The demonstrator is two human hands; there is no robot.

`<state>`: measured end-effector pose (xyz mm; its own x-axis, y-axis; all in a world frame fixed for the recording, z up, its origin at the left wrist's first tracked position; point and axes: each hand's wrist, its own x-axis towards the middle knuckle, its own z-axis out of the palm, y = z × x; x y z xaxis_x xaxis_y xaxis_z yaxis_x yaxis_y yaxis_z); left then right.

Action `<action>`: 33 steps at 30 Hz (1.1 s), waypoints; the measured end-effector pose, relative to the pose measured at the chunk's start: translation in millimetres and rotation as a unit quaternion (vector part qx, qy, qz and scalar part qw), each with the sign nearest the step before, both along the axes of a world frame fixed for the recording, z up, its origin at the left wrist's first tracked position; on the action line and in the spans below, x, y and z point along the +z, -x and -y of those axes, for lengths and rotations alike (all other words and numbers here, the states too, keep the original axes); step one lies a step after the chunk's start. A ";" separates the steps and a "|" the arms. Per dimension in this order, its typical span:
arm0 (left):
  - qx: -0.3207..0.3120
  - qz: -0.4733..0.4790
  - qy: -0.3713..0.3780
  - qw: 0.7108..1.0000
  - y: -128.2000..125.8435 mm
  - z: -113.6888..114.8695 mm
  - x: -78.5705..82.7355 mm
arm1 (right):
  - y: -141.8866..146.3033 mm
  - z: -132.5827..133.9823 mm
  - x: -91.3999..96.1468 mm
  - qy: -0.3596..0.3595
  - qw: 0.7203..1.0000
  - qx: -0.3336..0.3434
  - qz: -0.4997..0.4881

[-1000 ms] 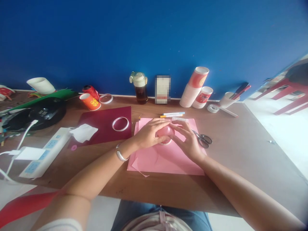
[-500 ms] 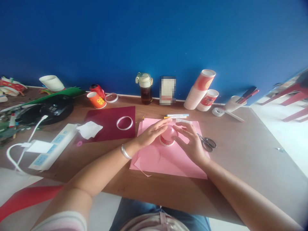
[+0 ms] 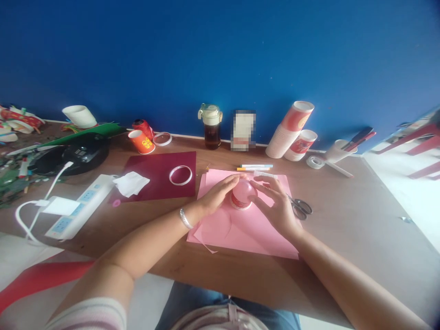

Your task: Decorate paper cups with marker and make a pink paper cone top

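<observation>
The desk point(image 3: 350, 206) supports a stack of pink paper point(image 3: 247, 236). Loose sheets may slide if a forearm drags them, shifting whatever stands on top. The left hand point(image 3: 220, 193) and right hand point(image 3: 277, 204) are half-curled at opposite sides, neither clenched; contact pressure cannot be determined. The red cup point(image 3: 238, 202) stands on the paper between them; uneven side load could tip it. Its pink dome point(image 3: 242, 189), possibly a balloon, could slip or tear if a fingernail catches.

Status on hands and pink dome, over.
Left hand, right hand flank pink dome, grip unclear. Dome atop red base, over pink paper. Scissors beside right hand, clear of dome.
</observation>
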<state>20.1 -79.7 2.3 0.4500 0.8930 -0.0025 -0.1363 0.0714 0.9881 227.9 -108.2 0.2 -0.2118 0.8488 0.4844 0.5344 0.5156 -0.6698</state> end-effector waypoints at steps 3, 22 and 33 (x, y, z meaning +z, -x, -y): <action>0.005 0.014 0.012 1.000 -5.1 -3.6 3.1 | 0.3 0.0 -0.5 0.005 1.000 0.000 -0.003; 0.007 0.093 0.180 0.979 -11.5 -9.8 10.9 | -0.2 -0.6 0.1 0.033 0.999 -0.005 -0.002; 0.029 0.077 0.170 0.982 -13.5 -11.9 8.2 | 0.1 -1.1 3.5 0.034 0.999 0.001 0.000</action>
<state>33.6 -67.8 10.4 0.4174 0.8765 -0.2398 -0.2960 0.3806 0.8761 227.8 -107.0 3.6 -0.2141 0.8788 0.4265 0.5325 0.4711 -0.7032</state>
